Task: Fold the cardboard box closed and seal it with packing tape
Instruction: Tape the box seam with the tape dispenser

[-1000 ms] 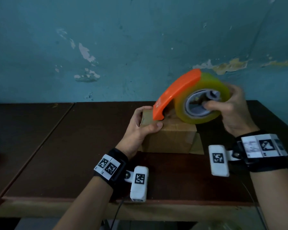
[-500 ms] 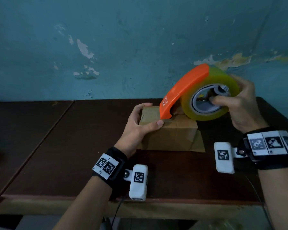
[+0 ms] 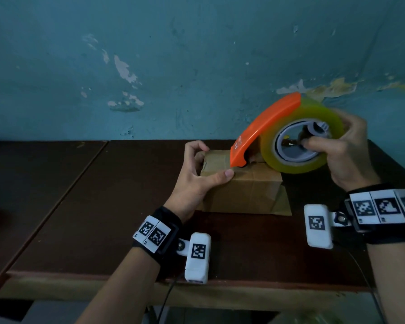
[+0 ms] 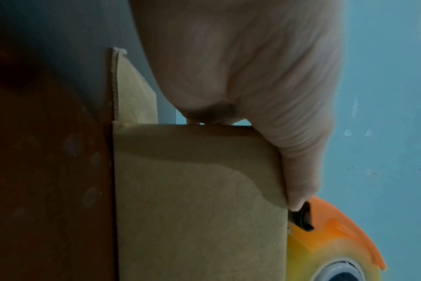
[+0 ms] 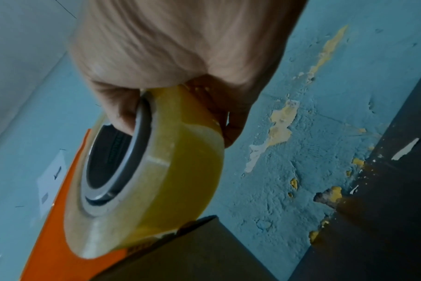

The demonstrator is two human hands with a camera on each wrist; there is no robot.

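Head view shows the left hand (image 3: 197, 181) gripping the left end of the cardboard box (image 3: 241, 190) on the surface (image 3: 80, 206), the right hand (image 3: 344, 150) clutching the tape dispenser (image 3: 288, 136), which should stay pressed and pulled straight right.

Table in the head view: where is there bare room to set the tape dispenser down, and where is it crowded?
Bare table runs wide to the left of the cardboard box, out to the seam, and along the near edge between the wrists. It is crowded at the box: the left hand grips its left end and the right hand holds the tape dispenser over it.
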